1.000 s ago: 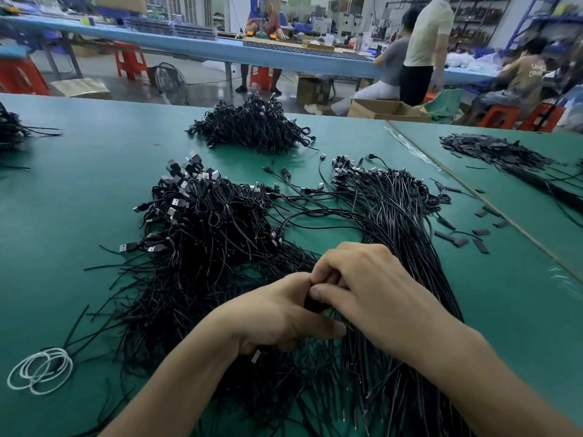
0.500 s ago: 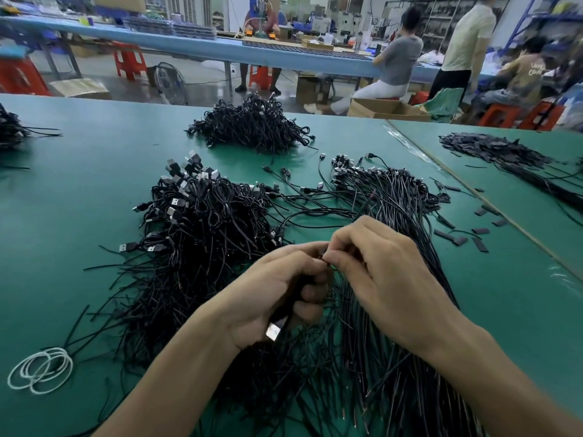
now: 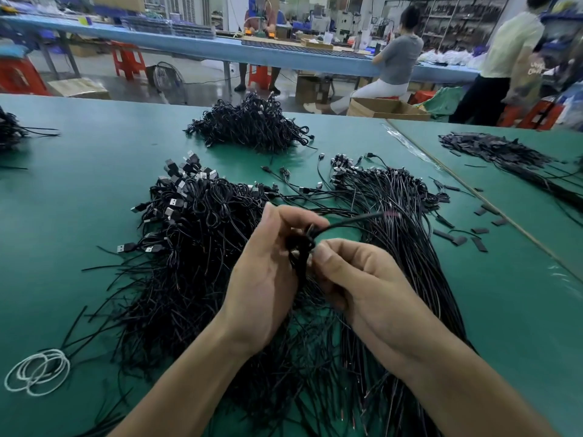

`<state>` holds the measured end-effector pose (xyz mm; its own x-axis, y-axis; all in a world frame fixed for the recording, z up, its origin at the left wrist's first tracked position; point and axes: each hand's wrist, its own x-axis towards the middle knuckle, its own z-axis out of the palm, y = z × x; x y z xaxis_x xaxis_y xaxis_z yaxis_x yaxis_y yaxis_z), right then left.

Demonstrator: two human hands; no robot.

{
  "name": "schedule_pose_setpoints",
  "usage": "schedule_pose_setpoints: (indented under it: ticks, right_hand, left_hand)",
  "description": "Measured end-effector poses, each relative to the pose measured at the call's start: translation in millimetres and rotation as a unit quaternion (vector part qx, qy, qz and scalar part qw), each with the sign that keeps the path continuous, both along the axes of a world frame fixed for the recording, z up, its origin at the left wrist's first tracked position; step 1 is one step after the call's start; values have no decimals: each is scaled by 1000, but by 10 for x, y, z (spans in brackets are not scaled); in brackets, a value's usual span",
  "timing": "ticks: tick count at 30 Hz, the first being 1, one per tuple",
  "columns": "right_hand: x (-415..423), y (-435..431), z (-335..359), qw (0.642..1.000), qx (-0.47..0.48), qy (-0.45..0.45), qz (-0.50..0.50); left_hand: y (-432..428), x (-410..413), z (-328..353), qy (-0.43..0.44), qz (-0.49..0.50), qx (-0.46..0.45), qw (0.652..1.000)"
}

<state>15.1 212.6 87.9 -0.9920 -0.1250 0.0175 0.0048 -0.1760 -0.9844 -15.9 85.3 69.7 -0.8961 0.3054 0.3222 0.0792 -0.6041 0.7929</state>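
We hold one black cable (image 3: 353, 219) btw both hands.
L hand (image 3: 265, 279) & R hand (image 3: 366, 279) together, both pinching it over the cable heap (image 3: 195, 247); its end runs up-right past R hand.

On the table (image 3: 63, 216), a heap of plugged cables (image 3: 195, 234) lies left of a straight bundle (image 3: 410, 234). The left hand (image 3: 262, 279) and right hand (image 3: 362, 279) meet above these 2 piles, with a cable (image 3: 301, 246) between them. Behind both piles sits another heap (image 3: 252, 124). A cord coil (image 3: 38, 370) lies at the near left, and cut sleeves (image 3: 457, 238) lie right of the bundle.
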Motion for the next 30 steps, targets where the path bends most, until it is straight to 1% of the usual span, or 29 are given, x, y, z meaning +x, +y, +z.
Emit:
schedule_pose_setpoints:
  ticks: [1, 3, 6, 7, 9, 10, 11, 13, 14, 16, 18, 20, 22, 26, 28, 30]
  right_hand:
    - [-2, 5, 3, 1000, -2, -7, 2]
    - [-18, 29, 7, 1000, 0, -10, 2]
    - [-64, 114, 36, 1000, 0, 7, 6]
    - [-76, 148, 55, 1000, 8, 16, 1]
    - [-94, 204, 91, 996, 60, 61, -15]
    - [-103, 223, 98, 992, 92, 86, -21]
    - [-111, 238, 96, 987, 117, 106, -25]
    - [-124, 259, 81, 979, 148, 135, -33]
    - [-132, 260, 73, 975, 163, 148, -34]
    - [-143, 238, 55, 964, 204, 172, -26]
    - [-140, 184, 17, 956, 233, 179, -5]
    - [-128, 138, -52, 953, 243, 179, 13]
    - [-131, 121, -117, 956, 241, 168, 18]
    - [-180, 203, -173, 967, 215, 137, 24]
    - [-214, 252, -160, 960, 245, 136, 8]
    - [-238, 296, -135, 950, 280, 139, -17]
  left_hand:
    - [-5, -7, 3, 12, 18, -6, 1000]
    - [-13, -28, -16, 67, 56, -36, 996]
    - [-4, -51, -79, 158, 115, -133, 972]
    - [-15, -62, -100, 170, 142, -178, 959]
    - [-57, -98, -130, 180, 203, -269, 924]
    - [-79, -121, -138, 169, 213, -292, 917]
    - [-89, -135, -128, 150, 202, -297, 921]
    - [-80, -154, -128, 116, 163, -290, 936]
    - [-67, -158, -140, 110, 154, -295, 937]
    - [-52, -152, -155, 116, 166, -302, 931]
    - [-64, -150, -157, 117, 175, -275, 938]
    - [-84, -160, -140, 101, 187, -246, 946]
    - [-93, -181, -128, 100, 194, -238, 946]
    - [-70, -171, -130, 83, 116, -180, 973]
    - [-83, -167, -152, 57, 55, -116, 990]
    - [-102, -156, -143, 40, 8, -73, 997]
